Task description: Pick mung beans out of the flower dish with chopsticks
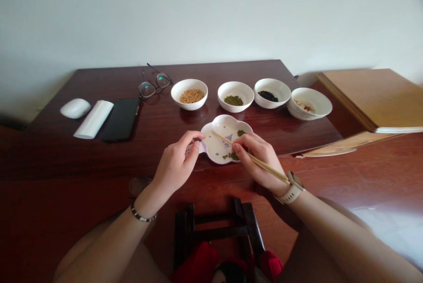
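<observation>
Across a dark table (82, 155), the right hand (261, 159) pinches chopsticks (269, 169) in bent fingers, slanting over a cloud-shaped plate (214, 150) lying there; the left hand (176, 157) curves thumb and forefinger, slightly apart, at its handle (202, 147), grip unclear. Both hands angle inward, backs upward.

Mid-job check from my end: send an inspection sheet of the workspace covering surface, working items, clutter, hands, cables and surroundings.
Surface: glossy red-brown wooden table.
Working items: cloud-shaped white dish with purple patterns, holding small green beans; beyond it, four round white bowls with, left to right, yellow beans, more green beans, small black pieces, pale and reddish pieces.
Clutter: rounded white object, oblong white object, flat black phone, dark-framed eyeglasses, all left of the bowls.
Hands: left hand at the dish's handle, grip unclear; right hand holds pale wooden chopsticks pointing into the dish.
Cables: nothing seen.
Surroundings: pale wall behind; light-brown wooden furniture at right; dark stool-like frame below.
</observation>
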A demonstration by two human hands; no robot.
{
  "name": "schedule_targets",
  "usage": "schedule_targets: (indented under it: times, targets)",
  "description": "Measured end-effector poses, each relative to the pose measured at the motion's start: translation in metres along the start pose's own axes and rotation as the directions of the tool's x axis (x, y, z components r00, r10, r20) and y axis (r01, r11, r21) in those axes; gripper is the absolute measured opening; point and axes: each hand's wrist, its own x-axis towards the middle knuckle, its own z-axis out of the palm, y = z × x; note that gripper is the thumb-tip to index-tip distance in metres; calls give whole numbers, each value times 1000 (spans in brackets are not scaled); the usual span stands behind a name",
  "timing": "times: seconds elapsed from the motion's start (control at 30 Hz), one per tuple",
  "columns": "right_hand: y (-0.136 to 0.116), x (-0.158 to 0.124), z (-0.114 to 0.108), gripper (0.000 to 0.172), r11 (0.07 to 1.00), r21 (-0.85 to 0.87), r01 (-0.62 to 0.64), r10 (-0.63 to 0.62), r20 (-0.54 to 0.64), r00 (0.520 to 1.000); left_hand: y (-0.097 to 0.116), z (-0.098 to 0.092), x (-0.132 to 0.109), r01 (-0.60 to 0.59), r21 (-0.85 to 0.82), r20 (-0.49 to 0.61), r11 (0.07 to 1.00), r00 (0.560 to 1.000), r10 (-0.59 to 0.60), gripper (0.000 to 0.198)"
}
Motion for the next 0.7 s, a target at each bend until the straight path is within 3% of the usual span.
schedule_targets:
  times: [0.7]
  targets:
    - [-1, 0, -1, 25, 1000, -25, -5, 5, 3, 1000, 0, 0, 0, -12, 14, -1, 1000, 1000, 12, 25]
